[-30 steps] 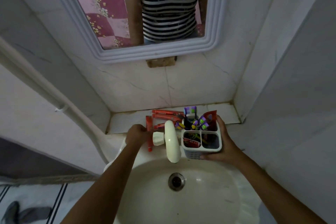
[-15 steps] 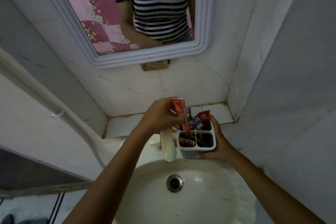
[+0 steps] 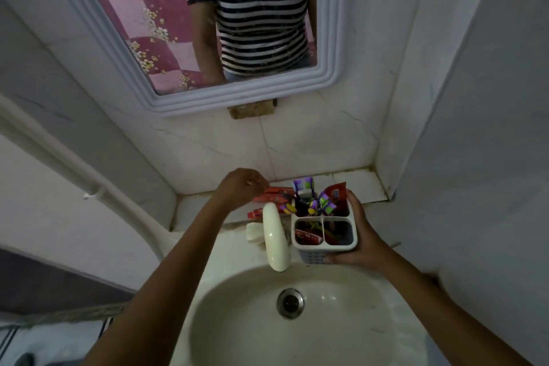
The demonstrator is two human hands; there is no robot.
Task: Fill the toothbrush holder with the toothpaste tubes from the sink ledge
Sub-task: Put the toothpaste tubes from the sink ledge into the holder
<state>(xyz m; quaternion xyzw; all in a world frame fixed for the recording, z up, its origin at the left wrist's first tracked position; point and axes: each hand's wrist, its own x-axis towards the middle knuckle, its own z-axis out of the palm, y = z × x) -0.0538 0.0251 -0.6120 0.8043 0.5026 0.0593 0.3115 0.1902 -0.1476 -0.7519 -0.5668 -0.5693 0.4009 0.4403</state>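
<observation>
Inside holder (image 3: 323, 218) — tubes (image 3: 307, 236), toothbrushes (image 3: 319, 205)

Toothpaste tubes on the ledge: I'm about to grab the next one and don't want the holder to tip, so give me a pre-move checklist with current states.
1. Holder steadied: ok, the right hand wraps its right side.
2. Tubes left on the ledge: ok, red ones lie behind the faucet.
3. Left hand free: cannot tell; it is over the tubes, its grip hidden.
4. Room in the holder: ok, the front two compartments look only partly filled.
5. Path clear: not ok, the faucet stands between the tubes and the holder.
</observation>
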